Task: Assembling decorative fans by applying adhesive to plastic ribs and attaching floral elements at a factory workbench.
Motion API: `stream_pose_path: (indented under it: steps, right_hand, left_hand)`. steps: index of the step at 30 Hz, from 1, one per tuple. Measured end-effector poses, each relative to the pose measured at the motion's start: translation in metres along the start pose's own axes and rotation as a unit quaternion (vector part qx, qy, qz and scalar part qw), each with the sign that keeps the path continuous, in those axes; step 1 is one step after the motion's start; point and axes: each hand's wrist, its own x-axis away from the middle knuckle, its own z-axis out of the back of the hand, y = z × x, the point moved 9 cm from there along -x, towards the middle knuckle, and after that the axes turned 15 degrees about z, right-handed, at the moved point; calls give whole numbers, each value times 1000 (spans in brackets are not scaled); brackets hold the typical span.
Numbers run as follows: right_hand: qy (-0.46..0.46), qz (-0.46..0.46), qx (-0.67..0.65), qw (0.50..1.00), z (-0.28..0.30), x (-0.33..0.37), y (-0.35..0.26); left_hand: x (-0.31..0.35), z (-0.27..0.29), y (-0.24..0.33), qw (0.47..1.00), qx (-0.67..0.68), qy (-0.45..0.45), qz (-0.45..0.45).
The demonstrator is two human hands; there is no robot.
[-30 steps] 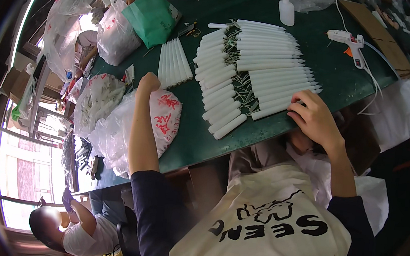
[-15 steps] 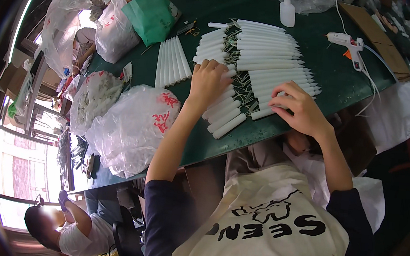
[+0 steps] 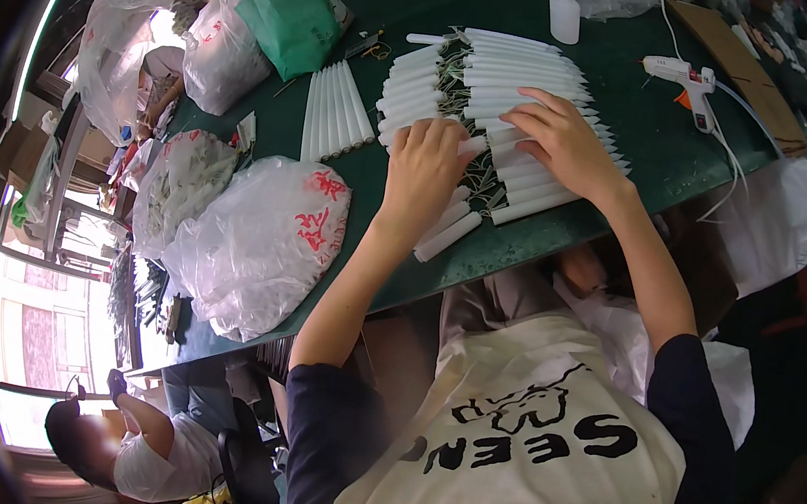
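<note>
Both hands rest on rows of white plastic tubes (image 3: 499,95) lying on the green table (image 3: 620,157). The left hand (image 3: 427,171) lies flat, fingers loosely spread; the right hand (image 3: 558,140), just right of it, curls fingertips over one tube.

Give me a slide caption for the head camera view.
Both hands, left hand and right hand, rest on rows of white tubes on a green table.

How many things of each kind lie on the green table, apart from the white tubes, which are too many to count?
Clear plastic bags, filled: 4, the nearest one left of the left hand
Green bag: 1
Glue gun: 1
White squeeze bottle: 1
Cardboard sheet: 1
Total: 8
</note>
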Motion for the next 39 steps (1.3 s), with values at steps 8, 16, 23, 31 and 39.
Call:
stream_pose_path:
  steps: [8, 16, 23, 31, 39]
  right_hand:
    - [-3, 20, -87, 996, 19, -12, -12]
    - [64, 44, -119, 990, 27, -12, -23]
    - [37, 71, -21, 997, 52, -13, -54]
    - [44, 72, -37, 996, 57, -11, -65]
    - [59, 98, -41, 993, 63, -14, -73]
  left_hand:
    - [8, 19, 11, 994, 99, -15, 32]
    - [10, 26, 13, 988, 135, -18, 71]
    - [21, 42, 25, 986, 143, -60, 60]
    - [23, 55, 31, 984, 165, -54, 43]
    - [24, 62, 35, 983, 168, -73, 29]
